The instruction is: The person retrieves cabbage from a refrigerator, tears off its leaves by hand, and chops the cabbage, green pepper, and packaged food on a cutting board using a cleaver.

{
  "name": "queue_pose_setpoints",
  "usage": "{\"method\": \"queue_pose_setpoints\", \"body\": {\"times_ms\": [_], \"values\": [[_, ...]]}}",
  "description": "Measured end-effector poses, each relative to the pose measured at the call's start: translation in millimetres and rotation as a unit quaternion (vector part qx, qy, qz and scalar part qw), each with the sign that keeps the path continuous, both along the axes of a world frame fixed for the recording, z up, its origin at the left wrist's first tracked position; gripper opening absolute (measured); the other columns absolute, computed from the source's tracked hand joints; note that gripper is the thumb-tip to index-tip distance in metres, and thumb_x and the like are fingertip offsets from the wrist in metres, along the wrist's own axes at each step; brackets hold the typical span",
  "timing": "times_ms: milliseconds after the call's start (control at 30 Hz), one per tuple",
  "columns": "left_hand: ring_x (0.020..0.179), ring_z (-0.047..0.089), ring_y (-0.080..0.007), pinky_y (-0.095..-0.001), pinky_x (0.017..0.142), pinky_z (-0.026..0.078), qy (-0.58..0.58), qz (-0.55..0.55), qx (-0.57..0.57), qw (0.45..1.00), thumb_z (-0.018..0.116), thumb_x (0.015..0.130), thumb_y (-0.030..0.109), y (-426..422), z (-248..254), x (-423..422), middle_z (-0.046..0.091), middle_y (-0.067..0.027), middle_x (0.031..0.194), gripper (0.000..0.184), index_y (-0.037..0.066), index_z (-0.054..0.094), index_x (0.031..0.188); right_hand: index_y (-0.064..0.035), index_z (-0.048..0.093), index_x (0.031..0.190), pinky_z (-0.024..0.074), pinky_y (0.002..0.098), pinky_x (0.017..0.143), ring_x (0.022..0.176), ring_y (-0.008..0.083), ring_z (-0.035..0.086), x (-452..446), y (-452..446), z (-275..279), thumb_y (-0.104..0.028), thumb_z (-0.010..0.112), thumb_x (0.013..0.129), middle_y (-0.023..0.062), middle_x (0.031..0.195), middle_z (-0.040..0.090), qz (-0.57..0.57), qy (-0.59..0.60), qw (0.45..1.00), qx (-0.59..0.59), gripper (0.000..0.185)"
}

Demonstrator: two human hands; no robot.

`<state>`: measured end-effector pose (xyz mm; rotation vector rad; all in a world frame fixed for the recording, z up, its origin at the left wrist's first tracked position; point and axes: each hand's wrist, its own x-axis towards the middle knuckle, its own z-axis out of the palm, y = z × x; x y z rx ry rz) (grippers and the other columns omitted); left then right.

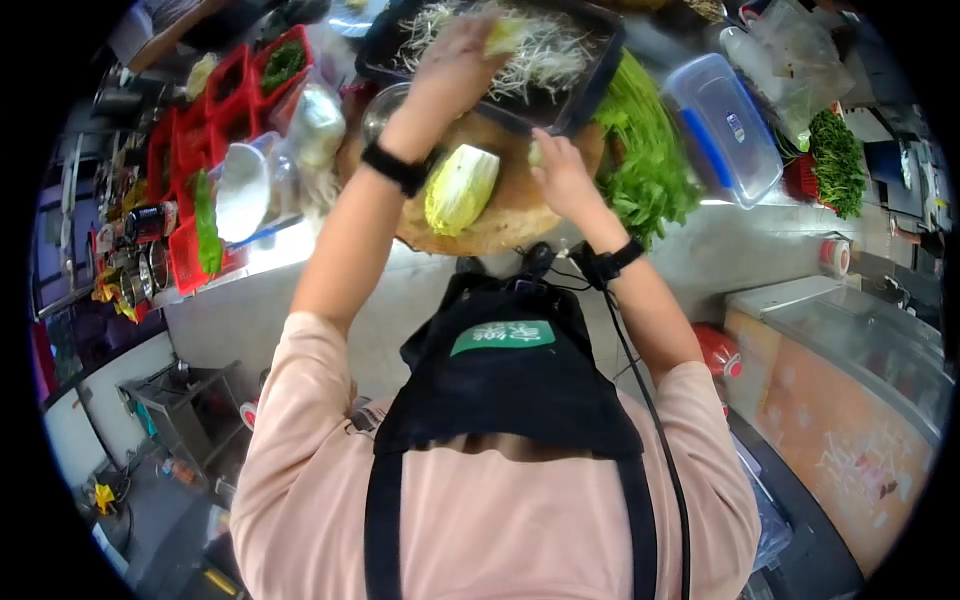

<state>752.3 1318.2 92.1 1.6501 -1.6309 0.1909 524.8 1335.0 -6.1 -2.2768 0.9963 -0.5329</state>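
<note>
A napa cabbage with a pale cut end lies on the round wooden cutting board. My left hand reaches past it over the black tray of bean sprouts. At its fingertips is a yellow-green piece of cabbage leaf, smeared by motion. My right hand is above the right side of the board, near the tray's front edge. Its fingers are closed around a small pale green piece, partly hidden by them. A metal bowl sits partly behind my left forearm.
Leafy celery lies right of the board, beside a lidded clear plastic box. Red baskets, one holding chopped greens, stand at the left near a white bowl. A cable runs along my right arm.
</note>
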Motion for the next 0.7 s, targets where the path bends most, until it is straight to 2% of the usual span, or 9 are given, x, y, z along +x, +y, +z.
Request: {"method": "queue_pose_setpoints", "body": {"times_ms": [67, 100, 167, 200, 267, 300, 433, 600, 700], "values": [[0.104, 0.06, -0.0359, -0.0423, 0.088, 0.05, -0.057, -0.055, 0.03, 0.996, 0.066, 0.089, 0.02, -8, -14, 5, 0.062, -0.0196, 0.113, 0.04, 0.007, 0.057, 0.126, -0.0036, 0.052, 0.125, 0.0446, 0.0498, 0.094, 0.111, 0.0412, 0.051, 3, 1, -3, -0.006, 0.063, 0.082, 0.0177, 0.118, 0.054, 0.015, 0.017, 1.0, -0.005, 0.044], [0.112, 0.055, -0.0372, -0.0432, 0.094, 0.047, 0.013, -0.064, 0.123, 0.99, 0.067, 0.087, 0.019, 6, -6, 6, 0.058, -0.0212, 0.12, 0.046, 0.003, 0.054, 0.129, -0.0035, 0.054, 0.122, 0.0449, 0.049, 0.094, 0.111, 0.0406, 0.051, 2, 3, -1, -0.005, 0.064, 0.082, 0.0171, 0.117, 0.055, 0.013, 0.008, 1.0, -0.016, 0.042], [0.106, 0.058, -0.0379, -0.0431, 0.09, 0.048, 0.065, -0.024, 0.157, 0.985, 0.065, 0.088, 0.018, 37, -24, 16, 0.06, -0.0207, 0.114, 0.042, 0.0, 0.055, 0.125, -0.0022, 0.059, 0.113, 0.0459, 0.0458, 0.093, 0.11, 0.038, 0.053, -3, 3, 8, -0.004, 0.065, 0.08, 0.0163, 0.112, 0.057, 0.001, -0.028, 0.999, -0.031, 0.033], [0.102, 0.06, -0.0384, -0.0439, 0.089, 0.049, 0.117, -0.017, 0.277, 0.954, 0.062, 0.09, 0.016, 57, -18, 15, 0.061, -0.021, 0.112, 0.037, 0.0, 0.056, 0.122, -0.0022, 0.059, 0.113, 0.0459, 0.0458, 0.093, 0.11, 0.038, 0.053, -6, -2, 12, -0.004, 0.065, 0.08, 0.0163, 0.112, 0.057, -0.001, -0.028, 0.999, -0.033, 0.033], [0.102, 0.061, -0.0379, -0.0448, 0.088, 0.049, 0.158, -0.043, 0.336, 0.928, 0.064, 0.089, 0.021, 102, -36, 8, 0.061, -0.0211, 0.111, 0.037, 0.001, 0.057, 0.12, -0.0012, 0.06, 0.109, 0.0486, 0.0428, 0.089, 0.103, 0.0351, 0.059, -12, -12, 20, -0.004, 0.065, 0.081, 0.0171, 0.105, 0.06, -0.03, -0.062, 0.996, 0.05, 0.028], [0.101, 0.062, -0.0332, -0.0409, 0.087, 0.051, 0.085, -0.042, 0.296, 0.951, 0.066, 0.09, 0.021, 123, -55, 1, 0.061, -0.0177, 0.11, 0.039, 0.003, 0.056, 0.123, 0.0006, 0.062, 0.104, 0.0514, 0.0409, 0.084, 0.092, 0.0338, 0.064, -12, -20, 22, -0.004, 0.064, 0.081, 0.0177, 0.098, 0.063, -0.05, -0.082, 0.991, 0.089, 0.024], [0.114, 0.053, -0.0414, -0.0478, 0.09, 0.049, 0.001, 0.019, 0.355, 0.935, 0.076, 0.08, 0.033, 145, -77, -29, 0.055, -0.0229, 0.119, 0.073, 0.0, 0.043, 0.136, 0.0016, 0.065, 0.099, 0.0536, 0.0406, 0.079, 0.086, 0.0338, 0.067, 3, -62, 16, -0.004, 0.064, 0.08, 0.0185, 0.09, 0.067, -0.054, -0.099, 0.992, 0.055, 0.02], [0.119, 0.05, -0.0412, -0.0482, 0.098, 0.046, 0.142, 0.047, 0.308, 0.94, 0.085, 0.069, 0.028, 141, -112, -22, 0.051, -0.0242, 0.129, 0.086, -0.003, 0.04, 0.136, 0.0016, 0.065, 0.106, 0.0538, 0.0385, 0.078, 0.087, 0.0321, 0.068, 26, -73, 38, -0.011, 0.069, 0.081, 0.0183, 0.091, 0.069, -0.021, -0.023, 0.992, 0.119, 0.029], [0.125, 0.049, -0.0355, -0.0438, 0.102, 0.044, 0.273, 0.075, 0.316, 0.906, 0.086, 0.067, 0.025, 146, -109, -12, 0.052, -0.0251, 0.13, 0.086, -0.005, 0.041, 0.134, 0.0024, 0.058, 0.124, 0.0534, 0.0336, 0.076, 0.086, 0.0215, 0.068, 37, -33, 45, -0.019, 0.074, 0.083, 0.0132, 0.093, 0.07, 0.022, 0.013, 0.941, 0.336, 0.049]]}}
